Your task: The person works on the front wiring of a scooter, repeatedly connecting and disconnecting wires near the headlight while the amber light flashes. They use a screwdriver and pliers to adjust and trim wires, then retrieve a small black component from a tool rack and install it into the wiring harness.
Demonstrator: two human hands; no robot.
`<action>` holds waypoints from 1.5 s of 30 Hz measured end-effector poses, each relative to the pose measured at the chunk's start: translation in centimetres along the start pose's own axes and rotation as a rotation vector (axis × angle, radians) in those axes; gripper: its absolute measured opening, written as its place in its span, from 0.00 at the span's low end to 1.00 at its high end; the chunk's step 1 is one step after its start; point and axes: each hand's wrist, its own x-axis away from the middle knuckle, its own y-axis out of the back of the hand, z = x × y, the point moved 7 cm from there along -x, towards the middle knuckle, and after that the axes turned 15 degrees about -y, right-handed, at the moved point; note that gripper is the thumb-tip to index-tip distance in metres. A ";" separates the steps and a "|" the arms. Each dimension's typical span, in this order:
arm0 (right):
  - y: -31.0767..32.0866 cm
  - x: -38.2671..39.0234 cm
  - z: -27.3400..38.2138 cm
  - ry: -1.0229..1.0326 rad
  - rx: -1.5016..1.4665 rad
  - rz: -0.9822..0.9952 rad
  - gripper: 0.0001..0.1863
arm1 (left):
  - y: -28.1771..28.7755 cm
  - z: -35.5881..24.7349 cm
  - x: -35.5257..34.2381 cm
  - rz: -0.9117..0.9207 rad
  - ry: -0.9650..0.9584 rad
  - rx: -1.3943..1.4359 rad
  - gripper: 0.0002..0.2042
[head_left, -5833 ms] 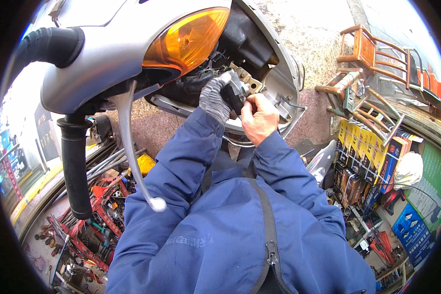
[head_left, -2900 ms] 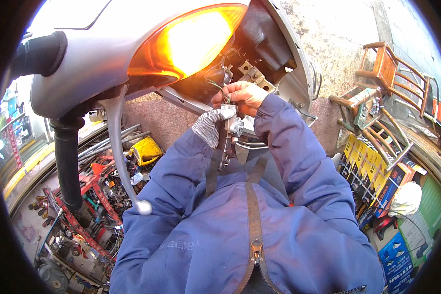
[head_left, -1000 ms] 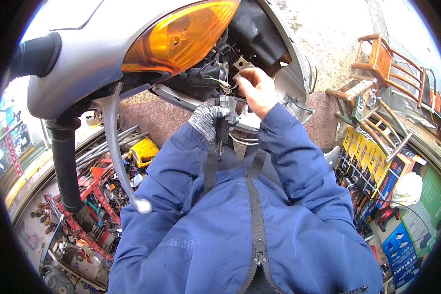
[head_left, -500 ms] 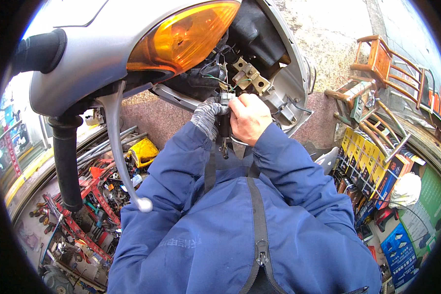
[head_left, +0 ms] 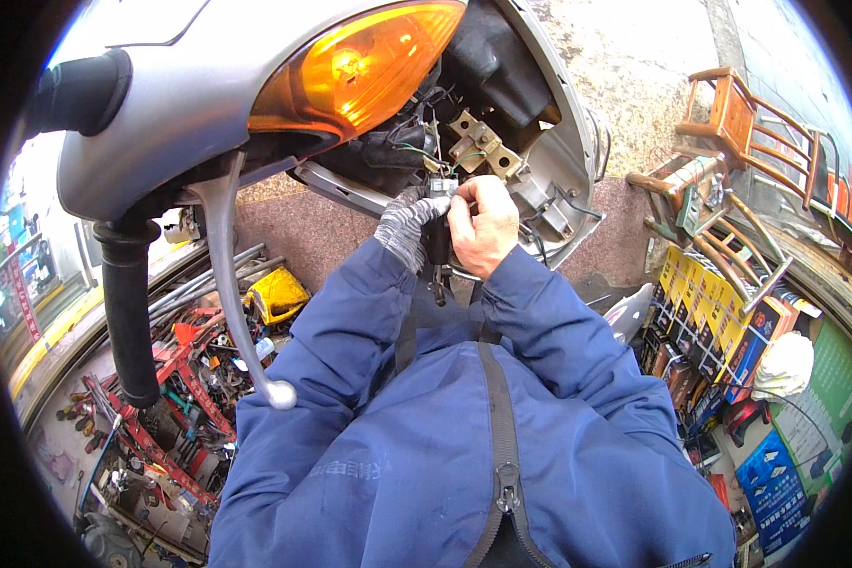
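Observation:
My left hand (head_left: 409, 230), in a grey striped glove, is closed on a dark cylindrical part with a silvery top (head_left: 437, 251), held upright above my lap. My bare right hand (head_left: 481, 225) has thumb and fingers bent together at the top of that part, on its right side. Thin wires (head_left: 407, 149) run above it into the opened grey scooter front (head_left: 566, 114). A metal bracket (head_left: 483, 151) with holes sits just beyond my hands. At upper left are the orange indicator lens (head_left: 346, 76) and a grey brake lever (head_left: 225, 246).
A black handlebar grip (head_left: 128, 322) hangs at left over red trays of tools and parts (head_left: 161, 426) and a yellow object (head_left: 277, 292). At right stand wooden chairs (head_left: 724, 118), yellow boxes (head_left: 691, 293), a white cloth (head_left: 781, 364) and a green board (head_left: 833, 398).
The part has come down from beside the bracket toward my body. The indicator was brightly lit and is now much dimmer. My right hand has dropped from the wires onto the part.

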 end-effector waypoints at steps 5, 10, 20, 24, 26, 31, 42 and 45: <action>-0.2 0.3 -2.3 -0.216 -0.087 0.044 0.04 | -0.1 -0.5 0.5 -0.069 -0.030 -0.145 0.14; -1.3 1.6 -5.0 -0.568 -0.386 0.163 0.06 | -0.7 -1.3 1.2 -0.168 -0.057 -0.223 0.12; -1.1 1.5 -3.7 -0.465 -0.245 0.227 0.05 | 0.1 -1.4 1.0 -0.183 -0.130 -0.188 0.11; -0.9 0.9 -2.9 -0.324 -0.147 0.220 0.04 | 0.6 -1.3 0.6 -0.156 -0.148 -0.217 0.12; -0.9 0.7 -2.5 -0.241 -0.109 0.210 0.04 | 0.7 -1.3 0.7 -0.167 -0.136 -0.236 0.14; -1.2 0.7 -3.2 -0.327 -0.159 0.192 0.04 | -0.1 -2.2 0.5 -0.145 -0.291 -0.155 0.21; -1.7 0.7 -4.0 -0.530 -0.420 0.267 0.04 | -0.3 -3.2 -0.4 -0.048 -0.287 -0.234 0.23; -2.2 0.9 -4.5 -0.660 -0.562 0.320 0.05 | -0.2 -3.3 -0.5 -0.075 -0.298 -0.269 0.22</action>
